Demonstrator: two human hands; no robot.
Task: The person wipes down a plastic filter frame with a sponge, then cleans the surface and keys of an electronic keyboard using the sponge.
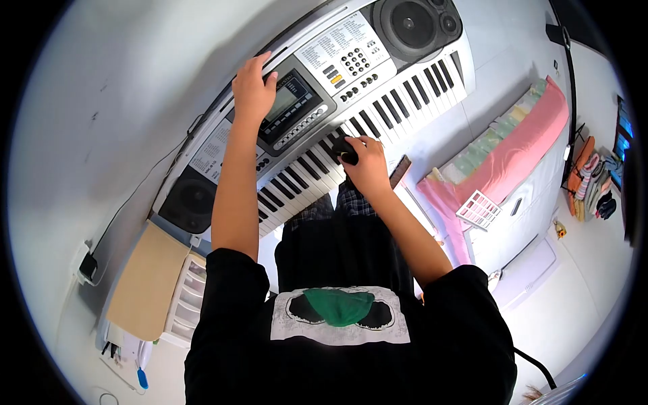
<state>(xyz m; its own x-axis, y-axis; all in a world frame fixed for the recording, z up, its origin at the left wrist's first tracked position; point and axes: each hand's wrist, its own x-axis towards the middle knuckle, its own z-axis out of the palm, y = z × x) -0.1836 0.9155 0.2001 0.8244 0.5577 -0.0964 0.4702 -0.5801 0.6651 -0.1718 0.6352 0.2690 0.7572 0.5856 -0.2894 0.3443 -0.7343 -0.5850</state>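
A silver-grey electronic keyboard (317, 158) with black and white keys lies at a slant in front of me. My left hand (254, 91) rests at its back edge beside the display (291, 101), fingers stretched and thumb apart, with nothing seen in it. Over the middle keys, my right hand (368, 162) is closed around a small, rounded black object (345, 150). That object sits at the keys; its exact kind does not show. My right fingertips are partly hidden by it.
Speakers (412, 23) and a button panel (354, 61) are part of the keyboard. A wooden-topped drawer unit (145, 283) stands at left, near a plugged-in black adapter (88, 266). To the right are a pink-edged bed (520, 148), a white grid tray (479, 210) and piled clothes (590, 182).
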